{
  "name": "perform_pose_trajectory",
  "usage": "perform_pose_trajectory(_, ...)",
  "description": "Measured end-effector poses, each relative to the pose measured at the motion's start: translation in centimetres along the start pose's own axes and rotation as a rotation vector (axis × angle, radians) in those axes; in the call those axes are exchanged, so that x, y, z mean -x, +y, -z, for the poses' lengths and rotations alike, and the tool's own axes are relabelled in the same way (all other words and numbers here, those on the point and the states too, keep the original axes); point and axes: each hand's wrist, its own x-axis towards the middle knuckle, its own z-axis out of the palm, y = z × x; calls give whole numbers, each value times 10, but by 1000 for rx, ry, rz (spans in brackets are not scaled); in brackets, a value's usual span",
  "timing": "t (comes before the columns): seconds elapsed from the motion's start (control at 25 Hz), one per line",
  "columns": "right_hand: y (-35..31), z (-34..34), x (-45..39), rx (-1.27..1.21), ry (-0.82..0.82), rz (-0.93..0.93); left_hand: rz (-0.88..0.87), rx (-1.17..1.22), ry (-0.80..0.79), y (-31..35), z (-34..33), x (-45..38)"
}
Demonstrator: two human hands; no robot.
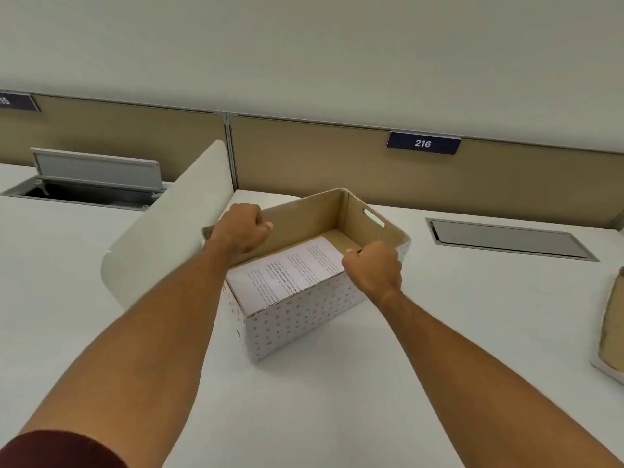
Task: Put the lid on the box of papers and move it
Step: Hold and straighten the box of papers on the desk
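On the white worktop stands an open cardboard box with a white, red-dotted outside, lid off, just before the tan partition. Both hands are closed on its rim: the left hand at the left wall, the right hand at the right wall. Inside lies a printed white paper sheet. At the right edge of the view lies a brown cardboard piece, possibly the lid.

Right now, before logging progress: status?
Left hand and right hand gripping box rims. Papers inside, lid not on. Nothing blocking.
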Motion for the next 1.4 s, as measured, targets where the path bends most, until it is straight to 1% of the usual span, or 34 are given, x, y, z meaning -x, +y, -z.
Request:
perform_pose_trajectory(0.08,0,-7,-7,-101,-89,-165,37,72,24,-11,2,-13)
perform_pose_trajectory(0.16,6,-14,-15,-209,-173,-276,66,97,19,-21,0,-27)
perform_pose_trajectory(0.24,9,-17,-20,-283,-221,-331,109,124,-28,-25,-4,-40)
perform_pose_trajectory(0.36,8,-18,-27,-352,-270,-408,290,196,-117,-27,-6,-57)
perform_pose_trajectory(0.44,8,-18,-32,-385,-298,-445,371,275,-153,-29,-6,-68)
perform_pose_trajectory(0.6,6,-17,-43,-397,-308,-473,413,426,-172,-34,3,-79)
perform_pose_trajectory(0.68,6,-15,-49,-406,-299,-483,451,484,-233,-37,8,-81)
perform_pose_trajectory(0.84,8,-10,-60,-392,-277,-488,473,410,-409,-41,14,-75)
perform_pose_trajectory(1.04,16,0,-68,-350,-266,-483,479,355,-545,-41,16,-63)
perform_pose_trajectory(1.4,20,32,-61,-243,-425,-528,442,261,-564,-21,10,-42)
